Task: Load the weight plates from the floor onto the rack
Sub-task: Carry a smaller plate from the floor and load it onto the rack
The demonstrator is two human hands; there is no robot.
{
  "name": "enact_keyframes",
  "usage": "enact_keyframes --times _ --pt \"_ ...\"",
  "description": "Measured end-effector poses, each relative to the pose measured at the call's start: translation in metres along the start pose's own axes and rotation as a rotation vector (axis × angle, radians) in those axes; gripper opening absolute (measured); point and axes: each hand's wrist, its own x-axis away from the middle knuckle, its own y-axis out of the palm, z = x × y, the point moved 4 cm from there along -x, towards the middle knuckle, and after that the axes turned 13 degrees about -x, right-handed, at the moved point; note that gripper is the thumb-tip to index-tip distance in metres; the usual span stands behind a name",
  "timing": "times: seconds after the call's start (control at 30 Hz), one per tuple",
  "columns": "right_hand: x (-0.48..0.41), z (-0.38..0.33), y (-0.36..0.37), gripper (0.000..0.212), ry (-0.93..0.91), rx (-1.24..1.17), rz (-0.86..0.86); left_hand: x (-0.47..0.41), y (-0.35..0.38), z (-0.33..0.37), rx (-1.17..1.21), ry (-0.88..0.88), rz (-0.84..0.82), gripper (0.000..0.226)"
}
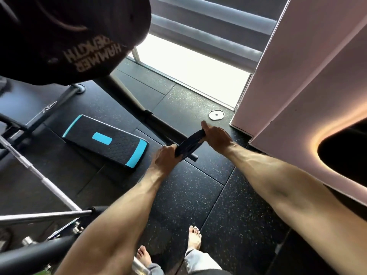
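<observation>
Both hands hold a small black weight plate (189, 142) edge-on above the floor. My left hand (163, 158) grips its near lower rim and my right hand (215, 133) grips its far upper rim. A big black plate (65, 32) with white lettering hangs close to the camera at the top left, on the rack. A black rack bar (158, 121) runs diagonally across the floor under the held plate. One small pale plate (216, 114) lies flat on the floor near the wall corner.
A black step platform with blue ends (106, 140) lies on the speckled rubber floor to the left. Chrome bars (39, 175) cross the lower left. A pink wall (297, 76) stands on the right, a bright window behind. My bare feet (194, 237) are below.
</observation>
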Motion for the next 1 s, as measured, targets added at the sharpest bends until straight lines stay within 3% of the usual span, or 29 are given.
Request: enact_keyframes --times 0.17,0.23,0.3,0.47,0.63,0.8,1.0 --pt "-0.039 0.019 0.012 0.047 0.039 -0.066 -0.03 -0.008 0.006 0.0 -0.006 -0.02 0.043 0.032" --pt "-0.05 0.006 0.009 0.037 0.069 -0.067 -0.066 -0.011 0.003 -0.006 -0.017 -0.054 0.082 0.034" --pt "-0.062 -0.01 0.007 0.003 0.063 -0.072 -0.063 -0.016 -0.003 -0.012 -0.052 -0.093 0.108 0.033" --pt "-0.086 -0.051 0.014 0.053 0.184 -0.072 0.024 -0.031 -0.017 -0.035 -0.114 -0.177 0.145 0.029" --pt "-0.099 -0.073 0.026 0.043 0.33 -0.268 0.009 -0.049 -0.027 -0.061 -0.135 -0.211 0.16 0.027" --pt "-0.117 -0.085 0.054 0.081 0.372 -0.423 -0.247 -0.064 -0.035 -0.08 -0.163 -0.246 0.203 0.027" --pt "-0.116 -0.103 0.064 0.069 0.278 -0.347 -0.284 -0.077 -0.042 -0.099 -0.136 -0.316 0.227 0.034"
